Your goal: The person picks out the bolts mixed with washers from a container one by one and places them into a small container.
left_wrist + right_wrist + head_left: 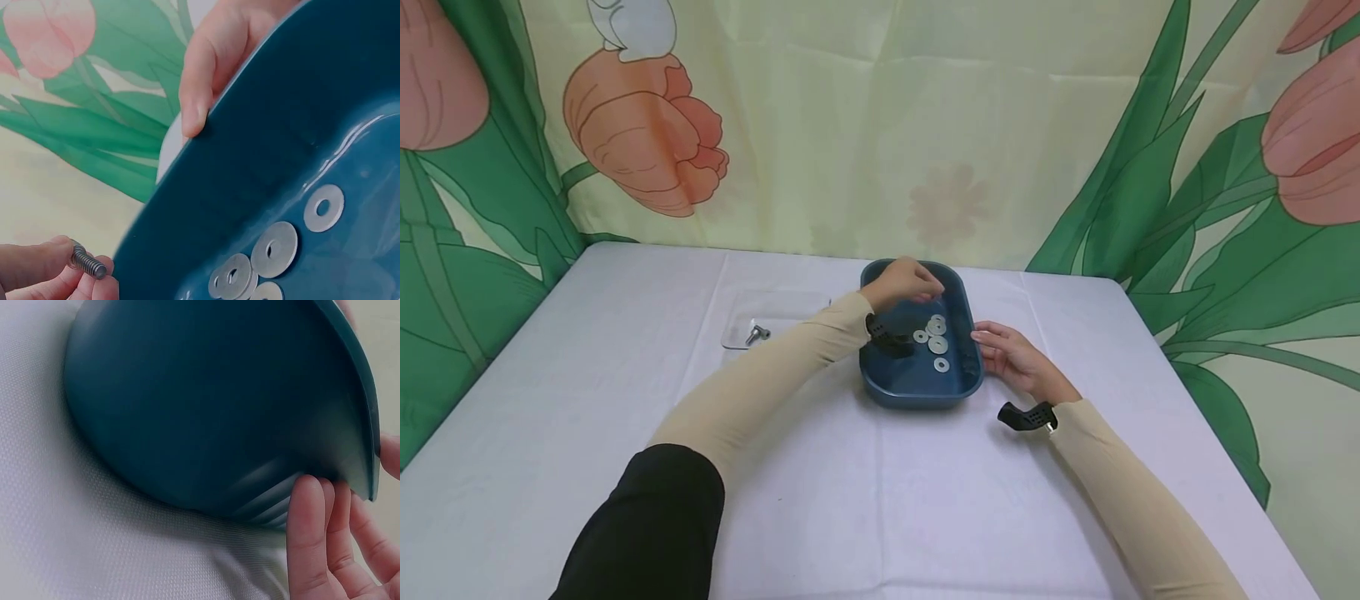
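My left hand (907, 283) is over the far part of a blue plastic tub (917, 398). Between its thumb and fingers it pinches a metal bolt (92, 264), whose threaded end sticks out in the left wrist view. Several flat metal washers (275, 250) lie on the tub's floor, some overlapping. At the tub's right side, my right hand (1011, 357) holds the wall. Its fingers (307, 531) lie against the ribbed outside, and its thumb (195, 112) is on the rim.
Left of the tub, partly behind my left forearm, lies a shallow clear tray (734, 333) with shiny metal bolts (757, 335) in it. A white cloth (820, 500) covers the table. Behind it hangs a curtain (850, 125) printed with flowers.
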Demonstrator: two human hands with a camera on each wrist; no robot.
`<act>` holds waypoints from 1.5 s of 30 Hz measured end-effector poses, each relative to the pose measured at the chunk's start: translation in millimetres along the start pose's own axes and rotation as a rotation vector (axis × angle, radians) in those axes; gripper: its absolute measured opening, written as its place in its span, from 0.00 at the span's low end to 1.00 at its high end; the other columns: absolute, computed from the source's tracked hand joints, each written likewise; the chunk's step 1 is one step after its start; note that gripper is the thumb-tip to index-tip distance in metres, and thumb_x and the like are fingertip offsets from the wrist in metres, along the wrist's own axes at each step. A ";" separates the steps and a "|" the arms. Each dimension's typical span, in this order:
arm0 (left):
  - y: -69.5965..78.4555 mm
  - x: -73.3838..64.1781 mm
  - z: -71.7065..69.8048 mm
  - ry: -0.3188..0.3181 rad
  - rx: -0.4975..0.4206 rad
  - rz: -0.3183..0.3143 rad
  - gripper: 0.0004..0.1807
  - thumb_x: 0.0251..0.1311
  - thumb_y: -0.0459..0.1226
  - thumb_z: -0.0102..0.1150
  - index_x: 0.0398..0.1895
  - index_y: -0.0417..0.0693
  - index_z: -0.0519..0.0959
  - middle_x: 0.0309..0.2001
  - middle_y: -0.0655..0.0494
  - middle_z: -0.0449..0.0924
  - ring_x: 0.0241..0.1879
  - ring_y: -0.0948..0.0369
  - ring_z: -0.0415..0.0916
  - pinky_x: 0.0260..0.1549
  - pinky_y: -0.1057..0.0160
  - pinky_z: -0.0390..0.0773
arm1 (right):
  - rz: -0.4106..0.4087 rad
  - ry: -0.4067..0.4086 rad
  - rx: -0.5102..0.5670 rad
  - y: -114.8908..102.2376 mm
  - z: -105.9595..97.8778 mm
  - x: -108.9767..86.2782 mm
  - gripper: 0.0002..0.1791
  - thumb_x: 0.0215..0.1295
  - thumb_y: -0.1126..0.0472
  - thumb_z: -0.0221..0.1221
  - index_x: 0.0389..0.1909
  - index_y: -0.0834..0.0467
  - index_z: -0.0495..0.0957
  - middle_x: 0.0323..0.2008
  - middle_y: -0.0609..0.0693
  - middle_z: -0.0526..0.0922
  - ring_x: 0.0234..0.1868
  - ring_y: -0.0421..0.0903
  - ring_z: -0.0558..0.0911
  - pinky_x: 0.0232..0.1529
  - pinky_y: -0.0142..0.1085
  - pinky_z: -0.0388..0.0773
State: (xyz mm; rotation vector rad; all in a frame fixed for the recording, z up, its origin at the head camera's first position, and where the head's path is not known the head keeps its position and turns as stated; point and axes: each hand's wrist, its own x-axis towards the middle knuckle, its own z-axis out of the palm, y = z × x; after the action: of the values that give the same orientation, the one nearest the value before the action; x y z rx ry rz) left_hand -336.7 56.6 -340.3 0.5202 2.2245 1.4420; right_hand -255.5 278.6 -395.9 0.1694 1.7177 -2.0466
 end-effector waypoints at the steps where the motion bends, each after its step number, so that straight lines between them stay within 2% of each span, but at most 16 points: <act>1: 0.1 -2.6 -2.2 -0.002 -0.007 -0.001 0.14 0.62 0.36 0.57 0.47 0.34 0.80 0.47 0.43 0.82 0.50 0.52 0.80 0.50 0.62 0.79 | 0.001 0.002 0.000 0.0 0.3 0.1 0.06 0.70 0.63 0.50 0.46 0.55 0.70 0.36 0.45 0.85 0.36 0.40 0.84 0.40 0.33 0.82; 13: 0.2 -44.4 -28.7 0.005 0.056 0.041 0.14 0.61 0.37 0.58 0.46 0.38 0.81 0.45 0.46 0.83 0.48 0.51 0.79 0.50 0.62 0.79 | -0.001 0.019 -0.027 0.8 -0.7 1.0 0.09 0.69 0.61 0.53 0.47 0.55 0.69 0.37 0.44 0.85 0.37 0.40 0.84 0.41 0.32 0.82; 19: -1.5 -66.4 -46.7 0.024 0.080 0.022 0.14 0.61 0.39 0.59 0.47 0.41 0.81 0.46 0.48 0.82 0.46 0.55 0.79 0.51 0.61 0.78 | 0.000 0.031 -0.036 1.7 -0.3 0.6 0.11 0.68 0.60 0.54 0.49 0.55 0.68 0.37 0.44 0.85 0.37 0.40 0.83 0.41 0.31 0.81; 25: -3.8 -87.5 -65.2 0.059 0.076 0.017 0.14 0.62 0.37 0.58 0.48 0.39 0.80 0.47 0.46 0.82 0.48 0.53 0.79 0.53 0.58 0.77 | -0.002 0.030 -0.030 1.4 0.4 0.3 0.10 0.68 0.61 0.54 0.48 0.55 0.68 0.36 0.44 0.85 0.36 0.40 0.83 0.40 0.31 0.81; 28: -6.1 -97.2 -73.6 0.074 0.102 0.017 0.14 0.62 0.37 0.58 0.48 0.39 0.79 0.47 0.45 0.82 0.48 0.53 0.78 0.53 0.57 0.77 | -0.003 0.024 -0.025 1.4 0.6 0.3 0.08 0.68 0.61 0.54 0.46 0.55 0.69 0.36 0.44 0.85 0.36 0.39 0.83 0.39 0.31 0.81; 34: -13.0 -112.8 -89.2 0.114 0.174 0.010 0.15 0.62 0.38 0.58 0.48 0.40 0.80 0.46 0.45 0.82 0.46 0.55 0.79 0.52 0.57 0.77 | -0.014 0.021 -0.011 2.5 0.0 0.0 0.05 0.68 0.63 0.53 0.43 0.54 0.72 0.36 0.44 0.84 0.35 0.39 0.83 0.38 0.31 0.81; 39: -23.7 -122.1 -103.4 0.145 0.181 0.012 0.15 0.62 0.38 0.58 0.49 0.39 0.79 0.47 0.44 0.82 0.48 0.52 0.79 0.53 0.55 0.77 | -0.032 0.011 -0.011 3.4 -0.2 -1.4 0.05 0.69 0.64 0.51 0.42 0.53 0.73 0.36 0.44 0.84 0.34 0.39 0.83 0.37 0.32 0.81; 45: -36.8 -135.5 -120.2 0.162 0.194 -0.038 0.17 0.63 0.40 0.56 0.51 0.40 0.78 0.50 0.43 0.80 0.49 0.53 0.78 0.55 0.55 0.75 | -0.034 0.018 -0.019 3.6 0.2 -1.2 0.05 0.69 0.64 0.52 0.42 0.53 0.73 0.36 0.43 0.84 0.34 0.38 0.83 0.36 0.31 0.81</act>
State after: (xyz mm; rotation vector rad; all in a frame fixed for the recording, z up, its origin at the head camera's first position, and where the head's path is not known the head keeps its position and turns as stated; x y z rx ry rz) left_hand -292.1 -120.1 -309.6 0.4331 2.5048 1.2973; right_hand -252.8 278.3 -398.6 0.1534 1.7612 -2.0588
